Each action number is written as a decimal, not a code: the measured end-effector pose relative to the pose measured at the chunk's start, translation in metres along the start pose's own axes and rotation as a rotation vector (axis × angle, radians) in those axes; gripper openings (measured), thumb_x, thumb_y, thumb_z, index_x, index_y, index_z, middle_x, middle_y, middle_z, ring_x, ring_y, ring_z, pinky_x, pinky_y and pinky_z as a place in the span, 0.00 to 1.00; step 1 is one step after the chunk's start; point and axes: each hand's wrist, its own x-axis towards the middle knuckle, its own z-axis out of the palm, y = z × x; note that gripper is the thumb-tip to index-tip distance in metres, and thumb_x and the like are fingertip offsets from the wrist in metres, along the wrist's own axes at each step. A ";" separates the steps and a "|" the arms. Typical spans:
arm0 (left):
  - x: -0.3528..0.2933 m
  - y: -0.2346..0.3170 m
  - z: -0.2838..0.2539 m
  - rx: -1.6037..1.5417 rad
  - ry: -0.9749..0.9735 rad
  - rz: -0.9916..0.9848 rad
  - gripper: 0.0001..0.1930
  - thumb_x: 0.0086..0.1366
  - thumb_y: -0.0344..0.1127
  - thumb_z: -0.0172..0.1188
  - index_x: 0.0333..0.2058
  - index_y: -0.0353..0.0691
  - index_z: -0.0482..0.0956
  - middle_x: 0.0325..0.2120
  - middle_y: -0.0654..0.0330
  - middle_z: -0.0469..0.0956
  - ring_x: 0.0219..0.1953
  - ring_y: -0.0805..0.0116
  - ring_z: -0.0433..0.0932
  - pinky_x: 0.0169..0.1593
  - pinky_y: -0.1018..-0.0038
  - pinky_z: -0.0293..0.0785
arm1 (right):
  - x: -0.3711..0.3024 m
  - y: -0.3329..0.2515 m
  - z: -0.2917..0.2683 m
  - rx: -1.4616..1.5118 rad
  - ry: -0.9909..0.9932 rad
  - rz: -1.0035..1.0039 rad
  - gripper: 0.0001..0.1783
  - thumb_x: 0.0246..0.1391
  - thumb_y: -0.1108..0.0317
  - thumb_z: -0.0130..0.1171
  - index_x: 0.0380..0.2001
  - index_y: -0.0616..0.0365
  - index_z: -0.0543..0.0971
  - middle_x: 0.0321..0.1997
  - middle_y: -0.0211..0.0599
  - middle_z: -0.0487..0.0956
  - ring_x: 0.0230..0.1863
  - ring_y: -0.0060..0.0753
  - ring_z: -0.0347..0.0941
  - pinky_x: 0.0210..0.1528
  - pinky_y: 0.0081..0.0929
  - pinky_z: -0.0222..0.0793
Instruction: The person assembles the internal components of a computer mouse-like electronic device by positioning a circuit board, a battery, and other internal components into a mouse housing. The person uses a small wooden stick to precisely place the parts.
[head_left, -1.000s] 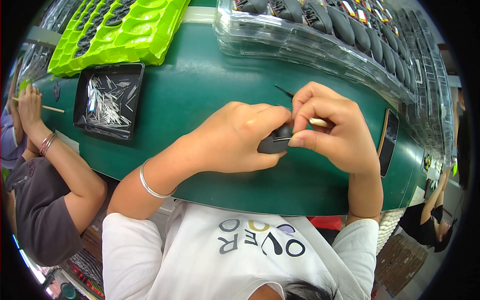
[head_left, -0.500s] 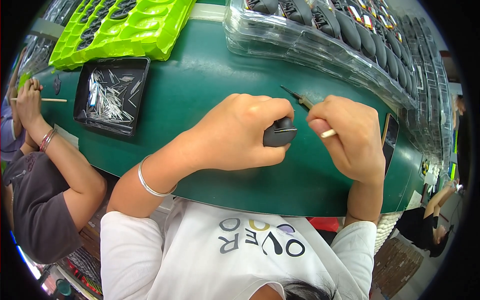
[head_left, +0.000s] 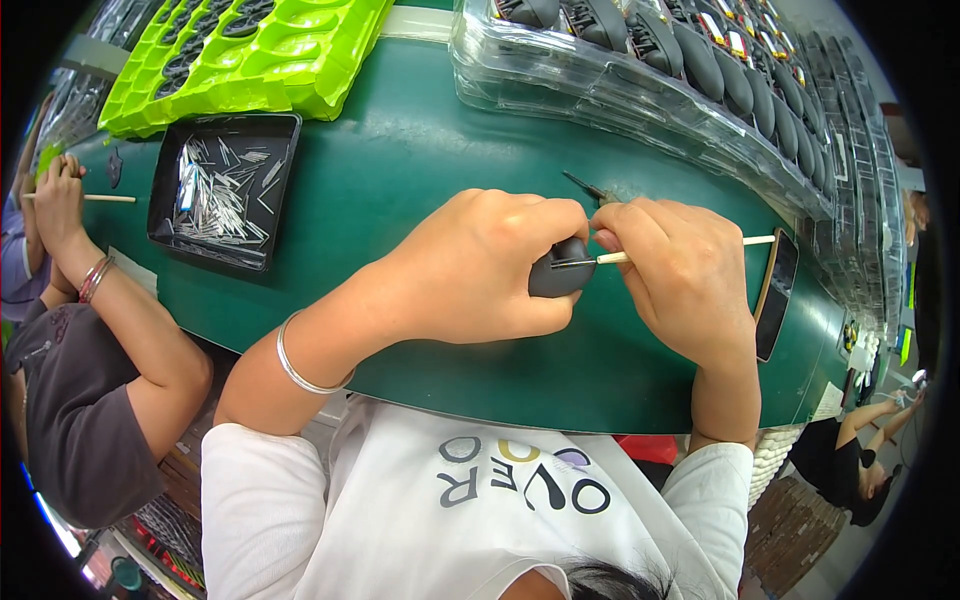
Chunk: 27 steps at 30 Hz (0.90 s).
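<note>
Left hand (head_left: pixel 495 262), knuckles up, grips a dark grey, rounded plastic shell (head_left: pixel 550 279); right hand (head_left: pixel 682 270), fingers curled, pinches a thin cream-coloured stick (head_left: pixel 613 258).

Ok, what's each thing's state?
Rounded dark plastic piece, held in left grip
Slim pale stick, held in right grip
Square black plastic tray, open, partly filled
Green moulded plastic tray, partly filled
Clear plastic trays, stacked, top loaded
Dark rectangular phone, flat, screen dark
Thin dark tool, partly hidden
</note>
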 end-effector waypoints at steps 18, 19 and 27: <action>-0.004 -0.009 -0.002 0.146 -0.083 -0.060 0.11 0.41 0.35 0.58 0.22 0.36 0.69 0.19 0.52 0.72 0.24 0.52 0.74 0.27 0.63 0.70 | 0.001 -0.007 0.016 -0.129 -0.120 0.084 0.04 0.41 0.73 0.48 0.25 0.58 0.70 0.14 0.38 0.68 0.18 0.42 0.68 0.20 0.37 0.59; -0.003 -0.008 -0.001 0.164 -0.113 -0.054 0.11 0.40 0.35 0.58 0.22 0.36 0.69 0.19 0.52 0.72 0.24 0.52 0.74 0.28 0.63 0.71 | -0.004 -0.007 0.018 -0.152 -0.115 0.109 0.06 0.42 0.73 0.49 0.28 0.60 0.71 0.14 0.41 0.69 0.18 0.44 0.67 0.20 0.39 0.58; -0.007 -0.001 -0.003 0.262 -0.144 -0.098 0.11 0.37 0.31 0.58 0.21 0.31 0.71 0.16 0.50 0.73 0.19 0.52 0.74 0.24 0.64 0.70 | -0.010 -0.005 0.034 -0.093 -0.102 0.116 0.09 0.43 0.77 0.51 0.32 0.65 0.71 0.15 0.43 0.70 0.16 0.44 0.66 0.19 0.37 0.57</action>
